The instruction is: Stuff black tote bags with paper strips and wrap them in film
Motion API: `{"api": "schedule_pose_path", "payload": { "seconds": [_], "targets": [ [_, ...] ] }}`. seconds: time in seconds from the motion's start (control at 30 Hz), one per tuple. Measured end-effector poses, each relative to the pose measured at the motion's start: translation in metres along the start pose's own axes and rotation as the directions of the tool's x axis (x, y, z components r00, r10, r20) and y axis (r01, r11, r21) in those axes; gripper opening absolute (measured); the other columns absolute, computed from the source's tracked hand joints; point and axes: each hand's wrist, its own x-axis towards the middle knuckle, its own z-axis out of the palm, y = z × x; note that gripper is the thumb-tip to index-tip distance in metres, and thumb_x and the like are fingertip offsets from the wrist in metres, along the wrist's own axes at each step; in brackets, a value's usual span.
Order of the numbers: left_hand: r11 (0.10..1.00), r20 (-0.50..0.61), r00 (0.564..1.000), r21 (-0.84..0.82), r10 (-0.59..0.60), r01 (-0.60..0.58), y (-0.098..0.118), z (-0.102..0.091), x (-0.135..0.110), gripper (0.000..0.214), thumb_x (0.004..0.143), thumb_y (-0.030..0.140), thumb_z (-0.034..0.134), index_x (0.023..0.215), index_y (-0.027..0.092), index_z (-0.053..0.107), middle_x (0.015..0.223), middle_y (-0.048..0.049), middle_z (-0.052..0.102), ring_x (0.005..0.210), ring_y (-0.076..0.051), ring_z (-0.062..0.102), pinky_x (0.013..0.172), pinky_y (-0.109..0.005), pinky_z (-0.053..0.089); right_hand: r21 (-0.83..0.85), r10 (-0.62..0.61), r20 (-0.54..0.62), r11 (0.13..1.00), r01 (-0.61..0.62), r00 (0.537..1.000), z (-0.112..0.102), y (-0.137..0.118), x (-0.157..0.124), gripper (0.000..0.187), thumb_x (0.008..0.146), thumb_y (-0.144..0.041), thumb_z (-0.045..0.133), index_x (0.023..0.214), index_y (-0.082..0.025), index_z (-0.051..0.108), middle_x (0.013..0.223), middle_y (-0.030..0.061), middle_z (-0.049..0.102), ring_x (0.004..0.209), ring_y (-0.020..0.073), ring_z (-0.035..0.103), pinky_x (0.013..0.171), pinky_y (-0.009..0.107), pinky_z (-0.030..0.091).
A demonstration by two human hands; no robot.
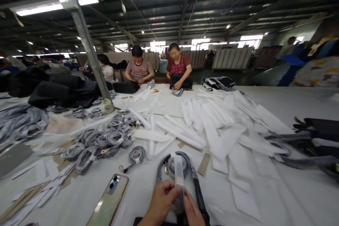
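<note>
At the bottom centre, my left hand (161, 199) pinches a translucent white strip (179, 169) between thumb and fingers. From the other side my right hand (192, 210) presses its fingers against the same strip. The strip stands up in front of a coiled strap (172, 165) in grey wrapping, with a gold clasp at its left. Around the coil arches a bag handle (189, 160), also wrapped in grey film, its lower right part black. A black bag (137, 221) shows only in part under my hands.
A phone (109, 197) lies left of my hands, near one coiled strap (137, 154). Several more coils (106, 137) are heaped at left. White foam strips (219, 127) cover the middle and right. Black bags (323, 130) lie far right. Two co-workers (139, 69) sit across the table, beyond a metal post (87, 39).
</note>
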Motion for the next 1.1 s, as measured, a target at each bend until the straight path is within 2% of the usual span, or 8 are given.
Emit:
{"api": "schedule_pose_path", "payload": {
  "seconds": [0.17,0.33,0.47,0.57,0.63,0.73,0.9,1.1],
  "targets": [
    [0.997,-0.035,0.999,0.081,0.010,-0.007,-0.009,0.006,-0.025,0.032,0.075,0.049,0.066,0.068,0.018,0.067,0.062,-0.0006,0.057,0.060,-0.016,0.051,0.060,-0.026,0.039,0.207,0.043,0.049,0.977,-0.052,0.998,0.004,-0.025,-0.003,0.065,0.082,-0.070,0.046,0.104,-0.014,0.069,0.096,0.0112,0.070,0.095,0.0269,0.063,0.087,0.036,0.048],
    [0.988,-0.023,1.000,0.153,0.017,-0.013,-0.012,0.010,-0.036,0.031,0.075,0.039,0.069,0.054,0.018,0.058,0.058,0.0003,0.053,0.059,-0.014,0.045,0.059,-0.026,0.032,0.290,0.099,-0.001,0.952,-0.095,0.995,0.002,-0.011,-0.006,0.055,0.082,-0.062,0.055,0.115,-0.019,0.066,0.122,0.0093,0.063,0.118,0.0257,0.054,0.104,0.037,0.037],
    [0.994,0.018,0.999,0.100,-0.044,0.042,-0.014,0.009,-0.029,0.037,0.073,0.052,0.068,0.064,0.017,0.060,0.058,0.0009,0.052,0.056,-0.013,0.045,0.056,-0.025,0.034,0.276,0.109,0.020,0.955,-0.111,0.994,-0.003,-0.006,-0.004,0.061,0.084,-0.064,0.050,0.125,-0.020,0.060,0.132,0.0091,0.056,0.126,0.0256,0.046,0.109,0.040,0.032],
    [0.993,0.043,0.992,0.032,-0.117,0.115,-0.011,0.004,-0.019,0.051,0.078,0.066,0.054,0.071,0.016,0.058,0.052,0.0026,0.047,0.047,-0.011,0.042,0.051,-0.024,0.034,0.227,0.031,0.139,0.972,-0.063,0.990,-0.005,-0.016,-0.002,0.059,0.083,-0.061,0.054,0.124,-0.019,0.060,0.130,0.0101,0.058,0.126,0.0256,0.047,0.109,0.041,0.030],
    [0.991,0.020,0.991,0.008,-0.135,0.135,-0.004,-0.002,-0.010,0.054,0.080,0.070,0.046,0.072,0.017,0.056,0.050,0.0041,0.044,0.043,-0.010,0.038,0.047,-0.023,0.032,0.225,-0.023,0.207,0.974,-0.025,0.978,-0.003,-0.024,-0.002,0.056,0.085,-0.056,0.055,0.128,-0.019,0.057,0.121,0.0098,0.063,0.118,0.0245,0.053,0.105,0.041,0.035],
    [0.994,-0.007,0.995,0.032,-0.104,0.104,0.010,-0.014,0.006,0.051,0.075,0.067,0.056,0.075,0.016,0.059,0.050,0.0046,0.046,0.043,-0.009,0.038,0.045,-0.022,0.028,0.234,-0.016,0.285,0.971,-0.053,0.959,0.000,-0.030,-0.004,0.064,0.084,-0.049,0.060,0.137,-0.018,0.043,0.098,0.0065,0.070,0.090,0.0210,0.064,0.086,0.036,0.047],
    [0.994,0.020,0.998,0.092,-0.063,0.061,0.025,-0.027,0.029,0.043,0.068,0.057,0.070,0.067,0.015,0.065,0.044,0.0050,0.044,0.040,-0.009,0.036,0.043,-0.022,0.022,0.199,0.003,0.366,0.977,-0.082,0.930,0.004,-0.027,-0.005,0.034,0.080,-0.043,0.061,0.096,-0.013,0.065,0.068,0.0001,0.062,0.065,0.0156,0.057,0.064,0.026,0.043],
    [0.998,-0.076,0.995,-0.011,-0.065,0.064,0.026,-0.026,0.039,0.051,0.072,0.066,0.061,0.072,0.015,0.060,0.045,0.0055,0.048,0.039,-0.010,0.040,0.042,-0.021,0.027,0.218,0.016,0.367,0.970,-0.103,0.930,0.003,-0.027,-0.004,0.023,0.076,-0.034,0.062,0.088,-0.015,0.064,0.068,-0.0009,0.061,0.062,0.0143,0.055,0.062,0.024,0.041]
  ]
}}
